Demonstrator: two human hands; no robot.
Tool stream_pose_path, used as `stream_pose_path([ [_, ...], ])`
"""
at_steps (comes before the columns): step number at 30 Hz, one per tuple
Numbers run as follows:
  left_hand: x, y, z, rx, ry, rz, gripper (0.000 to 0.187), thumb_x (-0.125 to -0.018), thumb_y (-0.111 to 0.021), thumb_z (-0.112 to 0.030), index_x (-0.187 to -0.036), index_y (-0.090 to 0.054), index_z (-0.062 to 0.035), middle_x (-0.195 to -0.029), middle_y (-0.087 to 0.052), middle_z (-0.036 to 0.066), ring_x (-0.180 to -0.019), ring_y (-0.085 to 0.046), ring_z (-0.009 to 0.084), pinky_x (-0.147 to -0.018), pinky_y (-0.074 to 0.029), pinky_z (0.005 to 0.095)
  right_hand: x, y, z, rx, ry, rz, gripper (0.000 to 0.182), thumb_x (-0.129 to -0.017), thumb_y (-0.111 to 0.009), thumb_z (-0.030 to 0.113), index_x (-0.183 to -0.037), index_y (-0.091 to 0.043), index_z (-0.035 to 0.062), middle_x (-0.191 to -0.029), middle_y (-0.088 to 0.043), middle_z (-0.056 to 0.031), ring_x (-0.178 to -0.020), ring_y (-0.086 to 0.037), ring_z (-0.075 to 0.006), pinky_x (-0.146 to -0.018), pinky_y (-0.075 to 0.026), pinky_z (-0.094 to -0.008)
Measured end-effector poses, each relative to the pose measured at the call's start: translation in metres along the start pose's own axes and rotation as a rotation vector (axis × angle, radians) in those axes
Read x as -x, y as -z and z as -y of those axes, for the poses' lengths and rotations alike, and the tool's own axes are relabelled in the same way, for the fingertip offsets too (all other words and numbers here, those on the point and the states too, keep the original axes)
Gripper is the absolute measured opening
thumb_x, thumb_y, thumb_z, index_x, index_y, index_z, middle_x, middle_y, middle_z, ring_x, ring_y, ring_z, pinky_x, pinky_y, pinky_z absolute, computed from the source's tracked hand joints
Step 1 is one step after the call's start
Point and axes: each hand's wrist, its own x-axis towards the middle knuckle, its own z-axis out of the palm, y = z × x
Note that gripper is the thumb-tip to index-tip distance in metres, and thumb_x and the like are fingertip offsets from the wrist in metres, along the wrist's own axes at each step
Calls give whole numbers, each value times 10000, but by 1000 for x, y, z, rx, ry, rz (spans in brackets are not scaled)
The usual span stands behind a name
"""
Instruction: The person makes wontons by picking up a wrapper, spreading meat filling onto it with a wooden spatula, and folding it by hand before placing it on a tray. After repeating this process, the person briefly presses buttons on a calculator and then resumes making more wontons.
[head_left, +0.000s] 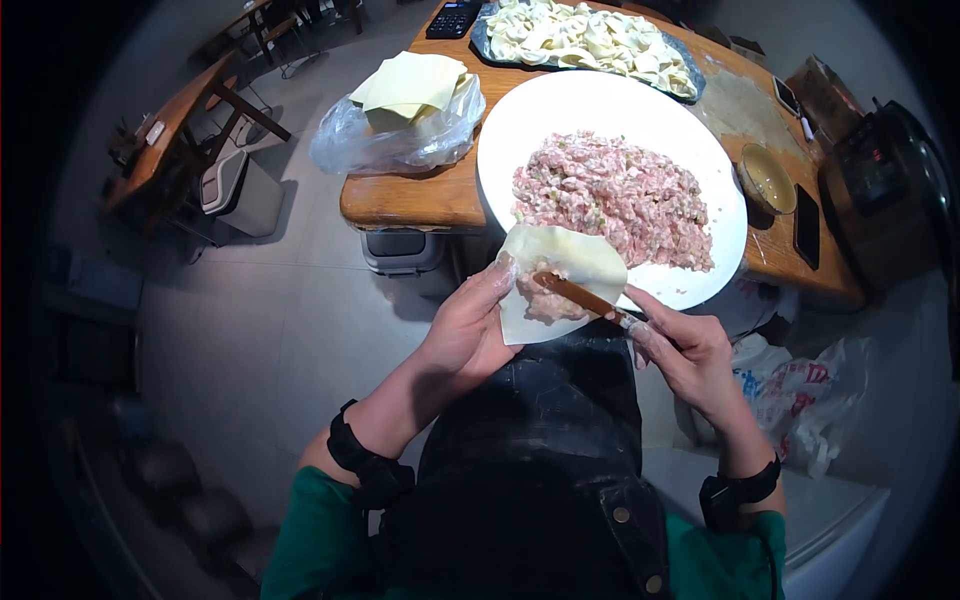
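Note:
My left hand (472,318) holds a square dough wrapper (570,246) from its left side, with the thumb over the edge. A dab of minced meat filling (552,304) lies on the wrapper. In my right hand (690,345) is a brown flat spatula (580,294), its tip pressed on the filling. Just beyond both hands, a large white plate (510,105) carries a mound of pinkish minced meat (615,195) flecked with green. The wrapper is in front of the plate's near edge.
Stacked wrappers (412,85) sit on a plastic bag at the table's left corner. Behind the plate stands a tray of folded dumplings (590,40). To the right are a small bowl (767,180), a phone (806,227) and a black cooker (885,180). A calculator (453,18) lies at the back.

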Motion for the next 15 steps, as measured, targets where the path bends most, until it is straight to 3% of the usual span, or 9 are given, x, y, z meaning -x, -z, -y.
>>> stream_pose_path([
  [3, -11, -12, -14, -168, -89, 25, 429, -972, -327, -257, -1351, -280, -61, -1357, -362, 135, -1257, -377, 280, -1039, -314, 472, -13, 5, 9, -80, 68, -21, 404, -862, -513, -39, -1256, -513, 51, -666, -557, -20, -620, -511, -54, -564, -426, -203],
  [4, -13, -13, -19, -304, -165, 87, 406, -974, -322, -272, -1340, -305, -97, -1340, -389, 124, -1249, -390, 272, -1019, -334, 482, -17, 4, 3, -20, 247, -56, 481, -782, -533, -94, -1238, -540, 62, -676, -569, -40, -610, -537, -101, -558, -441, -226],
  [5, -16, -13, -21, -310, -171, 95, 406, -974, -322, -272, -1340, -305, -97, -1340, -389, 124, -1249, -390, 272, -1019, -334, 482, -20, 6, 7, -15, 257, -60, 481, -782, -533, -94, -1238, -540, 62, -676, -569, -40, -610, -537, -101, -558, -441, -226],
  [7, -24, -14, -25, -242, -301, 230, 399, -975, -311, -292, -1342, -302, -134, -1343, -386, 151, -1250, -385, 294, -1013, -339, 489, -26, 12, 19, 457, 583, -176, 552, -669, -543, -124, -1185, -585, 68, -710, -594, -69, -596, -569, -175, -544, -457, -257],
  [8, -30, -17, -29, -248, -267, 329, 414, -975, -299, -314, -1358, -277, -157, -1368, -349, 193, -1269, -354, 327, -1024, -318, 498, -27, 11, 21, 617, 669, -290, 522, -609, -581, -82, -1103, -638, 80, -750, -614, -91, -597, -583, -217, -520, -460, -280],
  [9, -29, -27, -27, -197, -295, 284, 467, -973, -291, -335, -1389, -221, -135, -1405, -283, 221, -1304, -289, 354, -1051, -278, 497, -30, 9, 22, 620, 677, -293, 522, -609, -581, -82, -1103, -638, 80, -750, -614, -91, -597, -583, -217, -520, -460, -280],
  [12, -33, -42, -20, -158, -349, 199, 613, -954, -307, -423, -1421, -125, -70, -1454, -189, 194, -1350, -200, 320, -1090, -216, 468, -37, -1, 18, 772, 812, -523, 419, -615, -638, 20, -1022, -680, 111, -777, -616, -101, -579, -570, -209, -487, -442, -272],
  [15, -35, -36, -12, 30, -389, 269, 686, -927, -325, -497, -1424, -115, -73, -1457, -188, 188, -1351, -203, 307, -1094, -209, 466, -35, -10, 13, 772, 772, -532, 429, -615, -630, 8, -1026, -680, 120, -802, -617, -103, -585, -573, -211, -486, -443, -272],
])
